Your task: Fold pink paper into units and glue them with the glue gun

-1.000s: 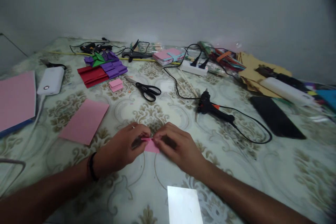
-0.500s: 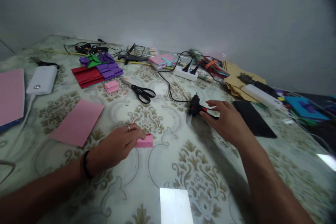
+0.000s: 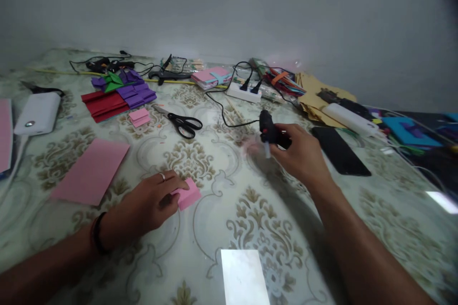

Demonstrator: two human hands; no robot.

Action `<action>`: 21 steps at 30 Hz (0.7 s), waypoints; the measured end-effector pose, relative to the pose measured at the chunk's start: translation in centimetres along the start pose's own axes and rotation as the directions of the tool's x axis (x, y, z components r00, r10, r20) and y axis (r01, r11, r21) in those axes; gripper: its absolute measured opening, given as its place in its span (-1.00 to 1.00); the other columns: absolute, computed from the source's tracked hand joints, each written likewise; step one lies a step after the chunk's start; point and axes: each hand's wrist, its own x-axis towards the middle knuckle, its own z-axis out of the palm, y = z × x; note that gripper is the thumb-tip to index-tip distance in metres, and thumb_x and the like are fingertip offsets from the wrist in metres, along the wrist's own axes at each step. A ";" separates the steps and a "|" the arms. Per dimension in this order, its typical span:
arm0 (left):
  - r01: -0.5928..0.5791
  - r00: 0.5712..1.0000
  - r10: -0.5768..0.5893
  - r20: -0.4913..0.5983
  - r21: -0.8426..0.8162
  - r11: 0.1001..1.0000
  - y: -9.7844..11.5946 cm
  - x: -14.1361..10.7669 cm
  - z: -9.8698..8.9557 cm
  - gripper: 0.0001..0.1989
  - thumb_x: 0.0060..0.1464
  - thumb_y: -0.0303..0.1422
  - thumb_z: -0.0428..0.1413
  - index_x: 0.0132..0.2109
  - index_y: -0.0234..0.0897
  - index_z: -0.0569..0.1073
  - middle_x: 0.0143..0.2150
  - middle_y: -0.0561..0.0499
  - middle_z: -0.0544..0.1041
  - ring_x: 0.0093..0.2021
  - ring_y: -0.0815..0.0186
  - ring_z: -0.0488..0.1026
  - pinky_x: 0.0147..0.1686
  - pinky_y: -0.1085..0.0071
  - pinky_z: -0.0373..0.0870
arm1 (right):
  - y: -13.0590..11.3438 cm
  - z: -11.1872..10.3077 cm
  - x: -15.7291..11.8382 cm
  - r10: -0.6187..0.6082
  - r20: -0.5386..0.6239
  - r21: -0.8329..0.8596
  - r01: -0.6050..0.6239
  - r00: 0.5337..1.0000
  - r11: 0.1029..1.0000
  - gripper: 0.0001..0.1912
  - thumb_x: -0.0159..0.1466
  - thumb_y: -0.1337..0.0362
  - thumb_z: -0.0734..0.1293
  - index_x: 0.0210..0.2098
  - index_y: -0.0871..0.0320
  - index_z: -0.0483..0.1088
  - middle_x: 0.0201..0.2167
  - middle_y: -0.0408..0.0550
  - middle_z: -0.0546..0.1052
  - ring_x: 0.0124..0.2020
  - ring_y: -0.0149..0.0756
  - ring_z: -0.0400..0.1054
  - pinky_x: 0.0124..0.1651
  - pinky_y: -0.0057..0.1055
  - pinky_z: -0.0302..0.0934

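Across the patterned surface (image 3: 211, 221), the left hand (image 3: 148, 200) narrowly pinches folded pink paper (image 3: 192, 194); farther right, the right hand (image 3: 302, 155) grips a glue gun (image 3: 268, 128).

Head view, forward and down tabletop (image 3: 211, 228)

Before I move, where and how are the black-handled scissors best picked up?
I'd take the scissors by their black finger loops, coming from the near right: they lie flat, loops turned that way, open blades pointing away to the left. The right hand holds the glue gun, so it would likely have to free itself first.
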 end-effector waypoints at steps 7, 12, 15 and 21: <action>-0.014 0.998 0.016 0.068 -0.031 0.999 -0.3 -0.1 0.3 -0.76 0.24 -0.56 0.01 -0.09 -0.22 0.52 -0.11 -0.04 0.61 -0.10 0.21 0.53 -0.05 0.29 0.45 | -2.4 -1.5 -0.6 0.201 -0.053 0.189 -0.188 0.978 0.964 -0.75 0.26 0.04 0.37 -0.35 0.07 0.53 -0.52 -0.07 0.51 -0.53 -0.18 0.32 -0.43 -0.30 0.17; 0.013 0.998 -0.009 0.062 -0.055 0.998 -0.5 -0.3 0.5 -0.73 0.17 -0.55 0.08 -0.06 -0.18 0.53 -0.08 -0.03 0.61 -0.06 0.19 0.55 -0.02 0.29 0.48 | -4.0 -2.3 -1.2 0.226 0.075 0.452 -0.235 0.971 0.860 -0.56 0.36 -0.13 0.33 -0.40 0.08 0.52 -0.42 -0.03 0.59 -0.41 -0.18 0.39 -0.39 -0.32 0.21; 0.019 0.997 -0.014 0.074 -0.068 0.997 -0.6 -0.4 0.6 -0.72 0.17 -0.56 0.08 -0.03 -0.18 0.52 -0.04 -0.03 0.60 -0.03 0.18 0.54 0.01 0.28 0.46 | -4.5 -2.8 -1.6 0.243 0.048 0.484 -0.235 0.969 0.843 -0.53 0.40 -0.17 0.29 -0.33 0.06 0.55 -0.46 -0.04 0.57 -0.43 -0.16 0.38 -0.44 -0.32 0.18; 0.042 0.994 -0.034 0.106 -0.070 0.997 -0.8 -0.5 0.6 -0.70 0.18 -0.56 0.09 0.00 -0.18 0.50 -0.01 -0.02 0.60 0.01 0.19 0.53 0.06 0.28 0.43 | -3.7 -2.7 -1.6 0.298 0.015 0.470 -0.270 0.954 0.840 -0.48 0.39 -0.22 0.29 -0.37 0.07 0.54 -0.47 -0.05 0.55 -0.53 -0.26 0.26 -0.51 -0.35 0.13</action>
